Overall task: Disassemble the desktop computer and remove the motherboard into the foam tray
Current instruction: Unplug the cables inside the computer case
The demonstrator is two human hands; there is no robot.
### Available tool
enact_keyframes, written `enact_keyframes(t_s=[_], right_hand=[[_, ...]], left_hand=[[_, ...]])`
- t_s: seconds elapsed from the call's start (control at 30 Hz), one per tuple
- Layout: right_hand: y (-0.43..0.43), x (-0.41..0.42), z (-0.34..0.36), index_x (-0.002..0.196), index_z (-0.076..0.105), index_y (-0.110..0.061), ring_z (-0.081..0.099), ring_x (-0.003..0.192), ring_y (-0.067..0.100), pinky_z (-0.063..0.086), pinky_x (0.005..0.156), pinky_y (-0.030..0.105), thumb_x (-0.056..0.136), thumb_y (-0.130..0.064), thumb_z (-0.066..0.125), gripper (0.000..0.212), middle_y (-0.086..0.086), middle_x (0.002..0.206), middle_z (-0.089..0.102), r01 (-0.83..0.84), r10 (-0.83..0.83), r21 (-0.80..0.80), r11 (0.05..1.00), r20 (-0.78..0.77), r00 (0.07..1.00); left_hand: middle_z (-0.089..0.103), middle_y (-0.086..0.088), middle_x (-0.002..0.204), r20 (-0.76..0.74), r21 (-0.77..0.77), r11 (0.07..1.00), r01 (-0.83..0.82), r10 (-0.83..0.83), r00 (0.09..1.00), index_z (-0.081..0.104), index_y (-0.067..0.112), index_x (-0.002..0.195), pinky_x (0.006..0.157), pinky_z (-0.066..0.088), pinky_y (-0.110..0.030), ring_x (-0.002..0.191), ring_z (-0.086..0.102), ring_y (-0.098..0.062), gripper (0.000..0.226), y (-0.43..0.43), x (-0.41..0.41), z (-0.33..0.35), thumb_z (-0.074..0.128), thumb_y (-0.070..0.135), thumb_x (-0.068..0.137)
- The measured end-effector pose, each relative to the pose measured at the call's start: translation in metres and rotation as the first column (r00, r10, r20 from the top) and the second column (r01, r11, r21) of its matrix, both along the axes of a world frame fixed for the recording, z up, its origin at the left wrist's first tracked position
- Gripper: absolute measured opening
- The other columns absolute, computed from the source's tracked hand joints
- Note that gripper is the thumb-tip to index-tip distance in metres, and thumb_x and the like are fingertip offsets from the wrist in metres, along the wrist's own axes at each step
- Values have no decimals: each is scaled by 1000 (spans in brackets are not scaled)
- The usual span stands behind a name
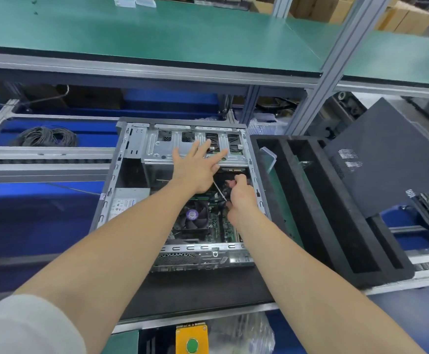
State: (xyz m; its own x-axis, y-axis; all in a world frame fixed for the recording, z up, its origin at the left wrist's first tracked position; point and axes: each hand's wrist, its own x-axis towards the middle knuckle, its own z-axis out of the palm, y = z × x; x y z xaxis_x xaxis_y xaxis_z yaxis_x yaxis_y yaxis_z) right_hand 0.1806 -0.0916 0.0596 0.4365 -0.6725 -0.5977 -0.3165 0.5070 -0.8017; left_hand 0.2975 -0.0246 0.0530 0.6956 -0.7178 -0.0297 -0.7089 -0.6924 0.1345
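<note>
the motherboard lies inside the open case, beside the fan. the left hand rests on the drive cage above it, fingers straight and spread. the right hand is curled over the motherboard, pinching a thin white rod. the foam tray sits just right of the case, side panel beyond

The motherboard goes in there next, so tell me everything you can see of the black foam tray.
The foam tray is black, soft-looking, cut into long parallel slots between thick ribs. It lies flat just right of the computer case, apparently touching it. A green board stands on edge in its leftmost slot; the wider slots look mostly empty. A dark grey panel overlaps its far right edge. The left hand and the right hand, pinching a thin white rod, are at the case.
</note>
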Motion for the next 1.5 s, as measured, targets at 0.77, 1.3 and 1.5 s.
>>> enact_keyframes(t_s=[0.77, 1.3, 1.5], right_hand=[[0, -63, 27, 164, 9, -13, 56, 102, 32, 44, 76, 33, 101, -13, 39, 70, 22, 147, 49, -977, 665, -211, 23, -726, 173], [-7, -50, 27, 140, 48, 3, 45, 75, 22, 37, 67, 35, 101, -3, 41, 41, 27, 109, 58, -991, 665, -6, -135, -742, -86], [-17, -49, 9, 153, 25, -22, 58, 89, 28, 48, 76, 39, 100, -9, 42, 58, 17, 118, 61, -952, 808, -89, 294, -508, 297]], left_hand=[[77, 13, 102, -461, -403, 904, 146, -338, 820, 77, 25, 99, 88, 52, -27, 98, 68, -2, 28, 43, -69, 28, 63, 10, 79], [68, -11, 126, -468, 208, 963, 171, -56, 882, 62, 15, 130, 98, 48, -39, 115, 61, -31, 45, -38, -38, -2, 54, 47, 101], [67, 8, 86, -576, 2, 994, 106, -86, 813, 69, 26, 99, 66, 44, -27, 85, 64, -17, 22, -40, -11, -34, 74, 42, 85]])
